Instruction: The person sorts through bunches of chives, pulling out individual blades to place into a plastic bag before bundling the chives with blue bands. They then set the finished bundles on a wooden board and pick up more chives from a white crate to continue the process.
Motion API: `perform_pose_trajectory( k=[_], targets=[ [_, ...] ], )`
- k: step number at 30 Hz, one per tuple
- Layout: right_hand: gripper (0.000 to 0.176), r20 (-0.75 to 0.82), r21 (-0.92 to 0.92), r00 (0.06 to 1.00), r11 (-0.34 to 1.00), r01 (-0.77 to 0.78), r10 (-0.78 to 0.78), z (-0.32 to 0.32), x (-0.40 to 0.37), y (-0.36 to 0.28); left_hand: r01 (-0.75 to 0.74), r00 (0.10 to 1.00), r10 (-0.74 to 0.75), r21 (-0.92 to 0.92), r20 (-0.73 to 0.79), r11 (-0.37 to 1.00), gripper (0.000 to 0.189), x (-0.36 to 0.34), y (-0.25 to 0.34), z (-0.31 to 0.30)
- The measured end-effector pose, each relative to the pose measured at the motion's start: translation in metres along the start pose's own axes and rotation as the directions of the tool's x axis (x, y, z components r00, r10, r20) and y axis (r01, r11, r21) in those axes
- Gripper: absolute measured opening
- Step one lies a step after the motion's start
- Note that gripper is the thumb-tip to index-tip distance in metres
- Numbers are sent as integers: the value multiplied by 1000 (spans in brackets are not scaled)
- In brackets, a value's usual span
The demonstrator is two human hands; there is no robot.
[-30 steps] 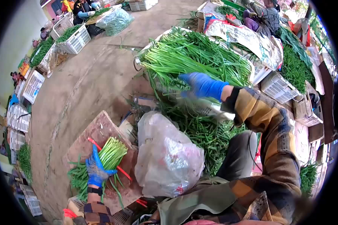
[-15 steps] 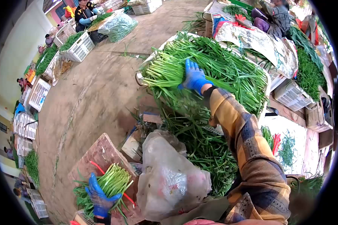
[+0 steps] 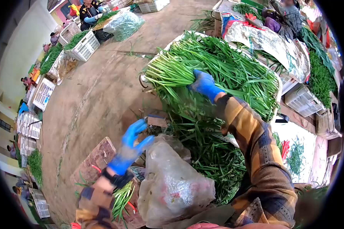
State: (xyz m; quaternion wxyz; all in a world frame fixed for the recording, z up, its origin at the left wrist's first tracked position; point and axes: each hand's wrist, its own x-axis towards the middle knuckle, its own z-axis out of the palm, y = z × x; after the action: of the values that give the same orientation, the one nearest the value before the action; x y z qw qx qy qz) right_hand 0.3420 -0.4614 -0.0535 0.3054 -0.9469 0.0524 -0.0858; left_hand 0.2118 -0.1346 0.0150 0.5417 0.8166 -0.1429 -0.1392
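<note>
My right hand [image 3: 205, 84], in a blue glove, is closed around some long green stalks [image 3: 170, 70] with pale ends, which look like garlic chives. They lie on the heap in a white crate [image 3: 278, 89]. My gloved left hand [image 3: 130, 147] is in the air over the wooden board [image 3: 103, 151], fingers spread and holding nothing. Below my left forearm, a smaller bunch of chives [image 3: 122, 198] rests on the board, partly hidden by the sleeve. A red strip [image 3: 131, 207] runs under that bunch.
A cloudy plastic sheet [image 3: 172, 187] covers something before me. Loose green leaves [image 3: 214, 164] pile up under the crate. Another person [image 3: 88, 15] works at the upper left, and one [image 3: 284, 17] sits at the upper right. White crates [image 3: 84, 46] line the left side.
My left hand has left the bunch on the board and moved up and right, fingers spreading. My right hand has gone from lying flat on the stalks to gripping some.
</note>
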Motion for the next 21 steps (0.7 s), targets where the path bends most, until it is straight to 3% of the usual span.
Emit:
perform_pose_trajectory(
  k=[1, 2, 3, 5, 6, 7, 8, 10, 13, 15, 16, 18, 21],
  targets=[
    [45, -51, 136, 997, 989, 57, -50, 10, 3, 11, 127, 992, -119, -196, 50, 972, 60, 19, -3, 15],
    [47, -106, 266, 990, 957, 119, -94, 26, 8, 26, 133, 991, -121, -335, 56, 933, 61, 36, -2, 29],
    [50, -138, 263, 980, 949, 175, -143, 21, 2, 27, 138, 990, -122, -467, 64, 873, 62, 51, -2, 41],
    [57, -200, 250, 950, 925, 285, -239, 11, -12, 25, -13, 1000, -1, -578, -25, 816, 60, 91, -10, 60],
    [60, -204, 190, 932, 922, 337, -298, -6, -27, 10, -89, 996, 54, -626, -75, 775, 59, 105, -17, 66],
    [64, -201, 131, 912, 913, 386, -357, -18, -43, 1, -32, 997, -23, -644, -77, 765, 58, 115, -29, 68],
    [75, -168, -87, 858, 875, 477, -484, -23, -56, -1, 26, 992, -102, -660, -77, 751, 58, 118, -28, 67],
    [79, -47, -193, 814, 804, 562, -580, -24, -77, -7, -139, 989, 31, -838, -145, 528, 64, 114, -18, 78],
    [86, 44, -292, 717, 677, 676, -696, -22, -97, -10, -177, 984, 75, -900, -160, 399, 64, 102, -16, 78],
    [89, 62, -340, 674, 619, 708, -736, -21, -104, -10, -199, 980, 108, -865, -167, 461, 66, 94, -14, 77],
    [92, 201, -341, 711, 632, 696, -674, -25, -106, -13, -211, 977, 128, -847, -169, 489, 68, 91, -12, 76],
    [93, 201, -217, 663, 627, 748, -721, -27, -107, -11, -214, 977, 137, -784, -164, 583, 73, 89, -20, 72],
    [94, 241, -118, 636, 628, 769, -733, -36, -111, -10, -251, 963, 244, -732, -119, 634, 64, 86, -12, 67]
  ],
)
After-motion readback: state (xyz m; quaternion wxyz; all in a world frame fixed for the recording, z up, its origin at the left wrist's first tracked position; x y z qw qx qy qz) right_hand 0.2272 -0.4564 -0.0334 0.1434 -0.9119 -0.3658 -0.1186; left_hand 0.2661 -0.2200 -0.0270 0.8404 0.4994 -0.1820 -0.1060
